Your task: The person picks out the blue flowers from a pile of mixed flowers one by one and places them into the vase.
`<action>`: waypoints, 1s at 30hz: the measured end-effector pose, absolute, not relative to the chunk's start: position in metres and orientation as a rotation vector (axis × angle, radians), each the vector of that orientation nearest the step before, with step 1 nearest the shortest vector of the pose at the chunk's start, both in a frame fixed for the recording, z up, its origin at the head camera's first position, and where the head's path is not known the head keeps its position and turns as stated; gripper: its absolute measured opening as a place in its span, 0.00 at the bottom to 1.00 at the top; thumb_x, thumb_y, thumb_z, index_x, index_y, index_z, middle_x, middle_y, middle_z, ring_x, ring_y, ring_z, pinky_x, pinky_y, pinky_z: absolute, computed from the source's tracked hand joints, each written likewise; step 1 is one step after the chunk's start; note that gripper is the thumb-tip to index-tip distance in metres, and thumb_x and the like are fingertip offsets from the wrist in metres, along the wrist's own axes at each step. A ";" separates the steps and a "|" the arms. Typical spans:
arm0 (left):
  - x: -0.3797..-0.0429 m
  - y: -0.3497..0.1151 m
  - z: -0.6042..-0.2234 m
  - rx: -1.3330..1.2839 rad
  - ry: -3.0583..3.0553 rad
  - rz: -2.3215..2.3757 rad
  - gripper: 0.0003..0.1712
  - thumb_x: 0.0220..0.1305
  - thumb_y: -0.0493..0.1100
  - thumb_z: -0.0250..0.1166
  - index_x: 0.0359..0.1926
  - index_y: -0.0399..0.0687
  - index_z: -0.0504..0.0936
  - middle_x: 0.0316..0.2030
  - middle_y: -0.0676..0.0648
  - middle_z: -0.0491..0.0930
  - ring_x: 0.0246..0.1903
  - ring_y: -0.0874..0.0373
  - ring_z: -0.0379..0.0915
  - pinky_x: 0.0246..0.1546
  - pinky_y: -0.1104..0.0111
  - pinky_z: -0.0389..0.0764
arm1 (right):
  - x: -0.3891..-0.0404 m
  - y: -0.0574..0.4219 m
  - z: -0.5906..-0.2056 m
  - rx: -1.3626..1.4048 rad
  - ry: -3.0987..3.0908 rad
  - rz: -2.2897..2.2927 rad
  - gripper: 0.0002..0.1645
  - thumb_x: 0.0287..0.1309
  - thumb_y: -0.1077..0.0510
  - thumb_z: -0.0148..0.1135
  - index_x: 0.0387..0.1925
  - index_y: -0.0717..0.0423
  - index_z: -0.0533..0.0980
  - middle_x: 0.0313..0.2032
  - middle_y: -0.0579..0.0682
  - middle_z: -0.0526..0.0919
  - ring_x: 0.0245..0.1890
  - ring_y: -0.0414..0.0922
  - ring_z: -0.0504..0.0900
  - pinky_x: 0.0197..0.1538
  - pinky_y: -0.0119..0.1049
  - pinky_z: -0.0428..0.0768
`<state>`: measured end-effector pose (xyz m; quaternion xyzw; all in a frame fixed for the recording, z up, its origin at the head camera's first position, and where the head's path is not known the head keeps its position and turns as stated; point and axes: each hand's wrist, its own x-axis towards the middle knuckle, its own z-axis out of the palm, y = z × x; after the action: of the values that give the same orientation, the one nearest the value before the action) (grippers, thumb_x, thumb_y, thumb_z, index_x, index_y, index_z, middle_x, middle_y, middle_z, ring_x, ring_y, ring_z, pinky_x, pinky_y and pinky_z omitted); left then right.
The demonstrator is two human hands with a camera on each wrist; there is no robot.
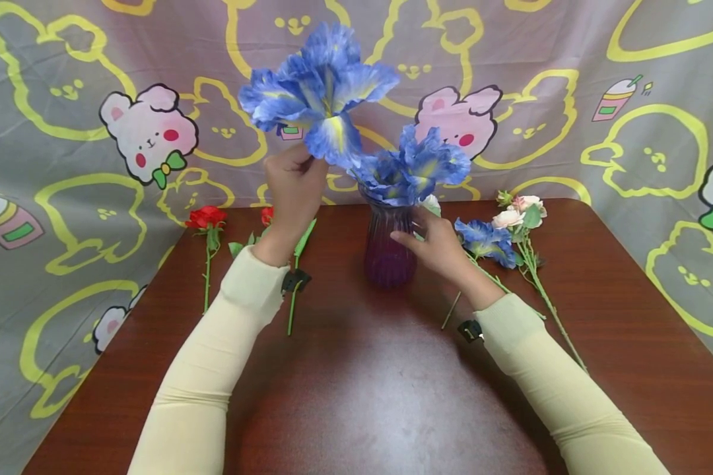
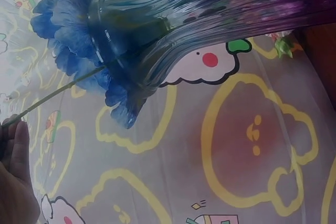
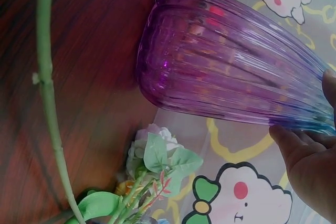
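My left hand (image 1: 296, 191) pinches the stem of a large blue artificial iris (image 1: 327, 92), raised above and left of a ribbed glass vase (image 1: 389, 254). In the left wrist view that thin stem (image 2: 58, 92) slants down into the vase's mouth. Another blue iris (image 1: 430, 161) is in the vase, its petals spreading over the rim. The vase, purple low down and bluish at the neck, stands upright on the table. My right hand (image 1: 442, 247) holds its upper part from the right, thumb on one side and fingers on the other, as the right wrist view shows.
Right of the vase lie a blue iris (image 1: 487, 241) and a stem of pale pink roses (image 1: 519, 212). A red rose (image 1: 206, 218) lies at the left, with a green stem (image 1: 292, 307) near the left forearm. A patterned curtain (image 1: 344, 13) hangs behind the brown table (image 1: 356, 382).
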<state>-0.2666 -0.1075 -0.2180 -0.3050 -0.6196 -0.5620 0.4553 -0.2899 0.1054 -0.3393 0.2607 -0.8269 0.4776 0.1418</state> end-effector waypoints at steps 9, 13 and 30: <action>-0.261 -0.111 -0.203 -0.796 -1.498 -1.360 0.07 0.52 0.27 0.59 0.21 0.28 0.81 0.16 0.39 0.77 0.14 0.59 0.72 0.18 0.71 0.72 | -0.285 0.103 -0.333 0.767 -2.350 1.422 0.23 0.48 0.56 0.65 0.44 0.63 0.69 0.47 0.62 0.74 0.50 0.49 0.72 0.48 0.42 0.72; -0.250 -0.108 -0.188 -0.792 -1.542 -1.319 0.07 0.52 0.25 0.57 0.23 0.26 0.80 0.19 0.37 0.78 0.19 0.52 0.77 0.25 0.67 0.77 | -0.271 0.100 -0.319 0.776 -2.343 1.437 0.24 0.49 0.62 0.63 0.47 0.67 0.68 0.47 0.65 0.73 0.51 0.53 0.71 0.49 0.46 0.70; -0.257 -0.100 -0.201 -0.686 -1.814 -1.267 0.08 0.53 0.27 0.58 0.24 0.30 0.83 0.19 0.40 0.79 0.20 0.53 0.77 0.24 0.72 0.76 | -0.262 0.098 -0.312 0.759 -2.376 1.448 0.29 0.50 0.62 0.62 0.53 0.68 0.65 0.50 0.65 0.71 0.52 0.53 0.70 0.50 0.46 0.70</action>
<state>-0.2566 -0.1001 -0.2007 -0.2714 -0.7174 -0.5010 0.4008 -0.2624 0.0977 -0.3122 0.2610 -0.8171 0.4978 0.1282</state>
